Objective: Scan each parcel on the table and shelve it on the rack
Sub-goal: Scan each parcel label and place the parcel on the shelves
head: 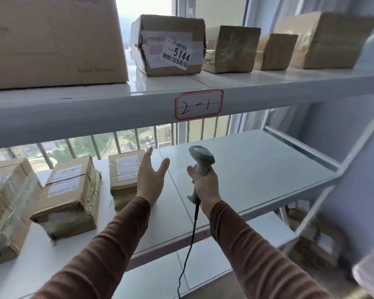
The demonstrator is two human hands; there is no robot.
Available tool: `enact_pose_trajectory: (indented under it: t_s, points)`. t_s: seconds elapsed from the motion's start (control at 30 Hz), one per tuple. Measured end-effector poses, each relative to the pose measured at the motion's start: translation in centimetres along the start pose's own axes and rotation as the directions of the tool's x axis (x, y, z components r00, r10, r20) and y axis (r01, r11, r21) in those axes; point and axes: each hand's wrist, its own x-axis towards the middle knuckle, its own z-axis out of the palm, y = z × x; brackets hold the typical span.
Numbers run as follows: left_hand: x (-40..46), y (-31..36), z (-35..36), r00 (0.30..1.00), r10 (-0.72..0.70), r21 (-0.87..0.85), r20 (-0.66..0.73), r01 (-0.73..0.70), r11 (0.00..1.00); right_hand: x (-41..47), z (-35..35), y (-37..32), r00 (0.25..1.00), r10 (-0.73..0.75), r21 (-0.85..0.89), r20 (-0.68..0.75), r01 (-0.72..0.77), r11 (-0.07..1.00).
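Evidently between parcels: the left hand (151, 180), fingers spread and empty, hovers beside the small taped parcel (124, 175) at centre-left on the rack's middle shelf (257, 169), while the right hand (205, 186) clamps the barcode scanner (201, 160); next comes fetching another parcel.

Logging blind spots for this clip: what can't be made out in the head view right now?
- Table with unscanned parcels: out of frame.
- Big box on the top shelf: cut off by the top and left edges.
- Taped parcel at far left: cropped by the edge.
- Parcel by the left hand: label blurred, partly behind the hand.
- Scanner in the right hand: cable runs off the bottom.
- Lowest level, right: motion-blurred.
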Motion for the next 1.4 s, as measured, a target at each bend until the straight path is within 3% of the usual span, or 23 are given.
enact_pose_trajectory:
  t_s: [0.13,0.3,0.6,0.83,0.97,1.17,1.4]
  points:
    - [-2.3,3.3,7.1,0.980,-0.020,-0.142,0.200,0.049,0.989,-1.3,-7.8,-1.5,0.981,-0.068,-0.015,-0.180,0.066,0.998]
    - [-7.7,8.2,17.0,0.895,0.021,-0.261,0.445,0.107,0.959,-4.4,-19.6,-2.5,0.897,-0.121,0.017,-0.425,0.142,0.990]
    - [-22.3,17.6,33.2,0.587,0.107,-0.265,0.803,0.190,0.945,-14.9,-40.9,-3.9,0.643,-0.140,0.000,-0.753,0.213,0.977]
    - [-36.9,25.1,45.3,0.379,0.175,-0.256,0.909,0.174,0.951,-24.4,-58.2,-4.1,0.450,-0.140,-0.049,-0.882,0.207,0.977]
    - [-45.5,29.1,52.7,0.272,0.178,-0.234,0.946,0.190,0.953,-29.4,-68.6,-4.0,0.376,-0.157,-0.094,-0.913,0.182,0.979]
    - [-56.4,34.9,62.1,0.190,0.116,-0.160,0.975,0.235,0.959,-35.3,-82.9,-4.6,0.295,-0.166,-0.133,-0.941,0.130,0.983]
    - [-62.9,37.8,71.1,0.102,0.017,-0.045,0.995,0.276,0.960,-36.3,-94.8,-4.5,0.256,-0.121,-0.106,-0.959,0.073,0.992]
